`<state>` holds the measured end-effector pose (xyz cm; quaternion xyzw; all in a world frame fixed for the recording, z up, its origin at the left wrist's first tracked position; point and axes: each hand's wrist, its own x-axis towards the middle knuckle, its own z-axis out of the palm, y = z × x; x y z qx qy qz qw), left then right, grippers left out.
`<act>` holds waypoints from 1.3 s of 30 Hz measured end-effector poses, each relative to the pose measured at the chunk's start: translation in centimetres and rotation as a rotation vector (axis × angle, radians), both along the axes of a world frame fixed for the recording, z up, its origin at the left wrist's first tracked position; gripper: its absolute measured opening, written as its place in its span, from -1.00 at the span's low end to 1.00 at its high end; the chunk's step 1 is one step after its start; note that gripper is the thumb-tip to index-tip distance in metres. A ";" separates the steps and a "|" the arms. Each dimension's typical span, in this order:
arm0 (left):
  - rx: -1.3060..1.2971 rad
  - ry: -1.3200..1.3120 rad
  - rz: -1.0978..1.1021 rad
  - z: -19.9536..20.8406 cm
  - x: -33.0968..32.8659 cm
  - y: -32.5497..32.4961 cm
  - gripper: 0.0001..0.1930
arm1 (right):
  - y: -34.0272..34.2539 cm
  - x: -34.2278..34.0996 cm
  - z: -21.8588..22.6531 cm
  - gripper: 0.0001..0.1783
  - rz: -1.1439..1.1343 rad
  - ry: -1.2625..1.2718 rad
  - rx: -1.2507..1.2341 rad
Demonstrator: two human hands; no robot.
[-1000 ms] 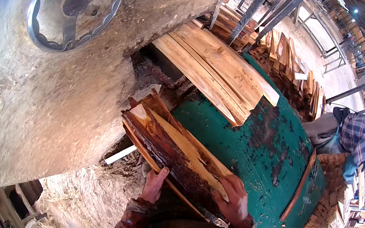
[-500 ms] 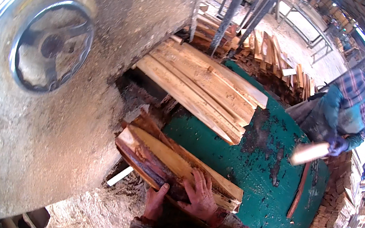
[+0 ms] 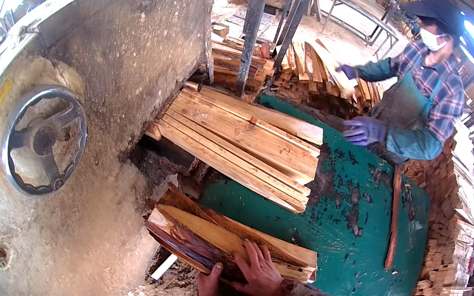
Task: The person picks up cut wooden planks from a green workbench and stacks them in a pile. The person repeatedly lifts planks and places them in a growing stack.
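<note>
Several rough wood slabs [image 3: 204,231], some with dark reddish bark, lie together at the near edge of the green metal table [image 3: 332,252]. My right hand [image 3: 259,272] rests on top of them with fingers spread. Close by on its left, my left hand [image 3: 209,286] grips the slabs' near edge, thumb up against the bark side and its other fingers hidden. Beyond, a row of sawn planks [image 3: 244,143] lies on the table, apart from my hands.
A large worn machine panel with a handwheel [image 3: 45,141] stands at left. Across the table is a masked co-worker [image 3: 415,96] in gloves and apron. A thin reddish strip [image 3: 393,218] lies on the table's right side. Stacked wood pieces [image 3: 448,233] line the right.
The co-worker has let go of a light piece of wood, straightened up and now stretches an arm toward the far wood pile. My view has shifted; my hands stay on the slabs.
</note>
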<state>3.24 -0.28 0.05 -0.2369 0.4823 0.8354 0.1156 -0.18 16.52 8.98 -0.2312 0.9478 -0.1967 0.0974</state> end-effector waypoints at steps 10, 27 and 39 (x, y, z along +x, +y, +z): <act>0.026 -0.055 -0.099 -3.1 0.3 -1.3 -0.44 | -0.9 0.4 0.2 -0.09 -0.052 0.075 -0.041; 0.069 -0.082 0.010 1.7 -0.6 -0.8 -0.52 | -1.2 0.8 -0.2 -0.05 -0.079 0.104 0.011; 0.175 -0.045 0.029 0.5 -0.3 -0.5 -0.44 | 0.1 0.2 -0.5 -0.19 -0.045 0.061 -0.202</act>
